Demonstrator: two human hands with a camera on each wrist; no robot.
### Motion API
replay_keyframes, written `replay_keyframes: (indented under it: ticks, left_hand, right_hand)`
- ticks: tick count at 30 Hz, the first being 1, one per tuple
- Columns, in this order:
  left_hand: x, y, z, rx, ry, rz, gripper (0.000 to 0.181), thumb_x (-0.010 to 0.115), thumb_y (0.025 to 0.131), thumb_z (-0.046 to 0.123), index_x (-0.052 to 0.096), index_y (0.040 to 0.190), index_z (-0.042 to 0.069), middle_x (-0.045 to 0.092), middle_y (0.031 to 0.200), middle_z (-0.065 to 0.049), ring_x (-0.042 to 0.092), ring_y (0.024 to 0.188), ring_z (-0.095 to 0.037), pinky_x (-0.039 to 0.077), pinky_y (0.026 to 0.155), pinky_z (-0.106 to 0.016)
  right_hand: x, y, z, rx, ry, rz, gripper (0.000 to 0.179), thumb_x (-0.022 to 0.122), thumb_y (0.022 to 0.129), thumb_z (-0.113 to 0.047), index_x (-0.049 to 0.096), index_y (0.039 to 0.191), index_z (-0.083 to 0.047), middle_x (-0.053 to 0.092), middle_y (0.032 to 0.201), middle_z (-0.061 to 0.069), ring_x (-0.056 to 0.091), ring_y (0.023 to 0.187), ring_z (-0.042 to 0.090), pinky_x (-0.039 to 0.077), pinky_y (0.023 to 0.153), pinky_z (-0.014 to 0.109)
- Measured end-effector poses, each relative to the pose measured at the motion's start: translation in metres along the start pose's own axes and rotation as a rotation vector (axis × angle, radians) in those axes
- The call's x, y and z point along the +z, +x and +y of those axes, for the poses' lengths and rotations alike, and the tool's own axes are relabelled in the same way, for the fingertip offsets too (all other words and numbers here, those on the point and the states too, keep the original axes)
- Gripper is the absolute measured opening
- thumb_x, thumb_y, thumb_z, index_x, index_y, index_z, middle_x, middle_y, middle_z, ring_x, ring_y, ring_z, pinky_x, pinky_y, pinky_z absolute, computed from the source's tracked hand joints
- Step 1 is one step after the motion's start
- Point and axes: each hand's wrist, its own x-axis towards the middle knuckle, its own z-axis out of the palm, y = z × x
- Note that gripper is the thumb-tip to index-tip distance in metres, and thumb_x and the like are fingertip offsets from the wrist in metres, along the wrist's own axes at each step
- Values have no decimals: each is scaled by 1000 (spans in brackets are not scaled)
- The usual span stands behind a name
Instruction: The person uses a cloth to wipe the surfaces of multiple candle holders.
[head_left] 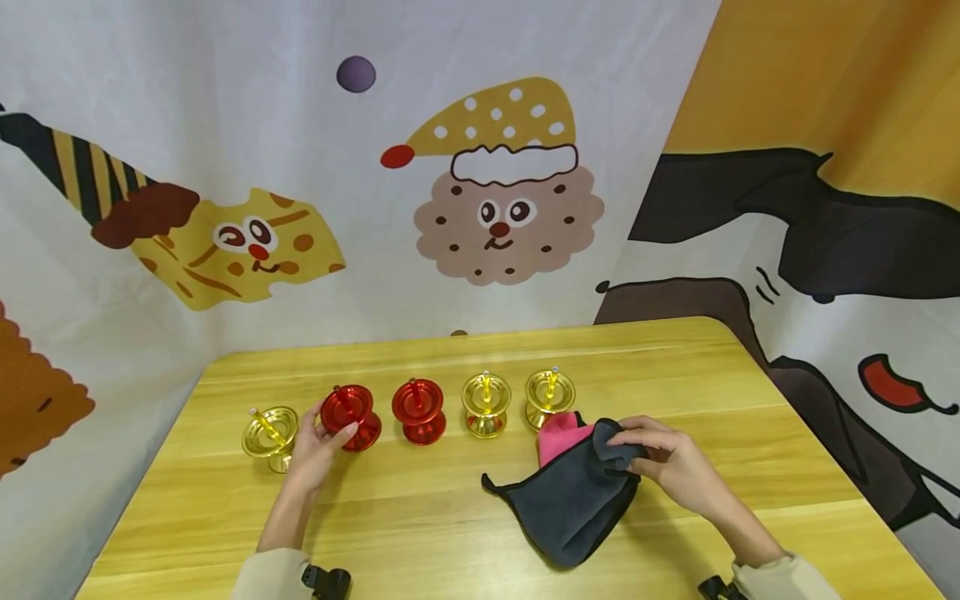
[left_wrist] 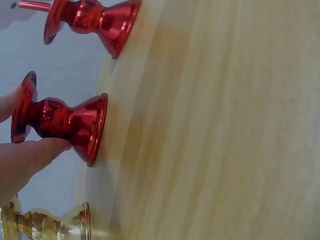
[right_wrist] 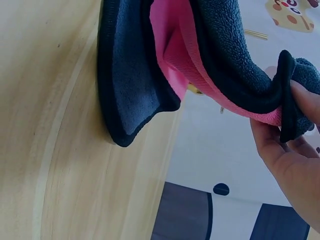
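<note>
My left hand grips a shiny red candle holder between thumb and fingers; in the left wrist view the thumb presses on the stem of this red holder, and its base is close to the tabletop. With my right hand I pinch one corner of a dark grey cleaning cloth with black edging and a pink underside. Part of the cloth hangs folded down to the table. A second red candle holder stands just right of the held one.
A gold candle holder is to the left of my left hand, looking tilted. Two more gold holders, one mid-row and one behind the cloth, stand farther right. A printed curtain hangs behind the wooden table.
</note>
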Motion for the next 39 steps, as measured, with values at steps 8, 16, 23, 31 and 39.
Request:
replay_keyframes:
  ticks: [8,16,23,31,39]
  left_hand:
    - [-5,-18,27,4,189,-33,85,59,89,9,-5,143,-4,2,148,-25,5,136,-33,11,109,-38]
    - [-44,-37,44,209,273,-45,60,64,86,16,36,134,-6,44,131,-22,45,119,-24,39,95,-21]
    - [-90,-34,29,184,408,257,47,74,78,24,58,114,-1,67,92,2,57,78,5,44,65,-9]
    - [-102,-36,28,-77,506,181,89,69,80,38,20,143,-2,31,139,-26,32,123,-39,37,92,-50]
    - [-98,-25,7,-69,351,98,95,70,81,27,5,146,5,18,146,-25,22,131,-37,34,100,-32]
  right_hand:
    - [-1,0,1,6,41,-21,35,62,72,18,68,98,-4,56,108,18,50,97,0,48,68,19]
    - [-2,-2,1,-9,57,-29,35,62,73,18,68,99,-4,56,107,18,51,97,1,48,66,20]
    - [-2,-3,2,35,70,-45,33,62,74,17,68,99,-4,55,108,20,50,97,-1,49,67,20]
    - [-2,-8,6,71,104,-71,31,62,75,14,67,101,-3,52,110,25,50,98,-2,51,65,23]
    - [0,-8,7,76,126,-91,29,62,77,13,67,101,-2,52,110,25,51,97,0,51,66,23]
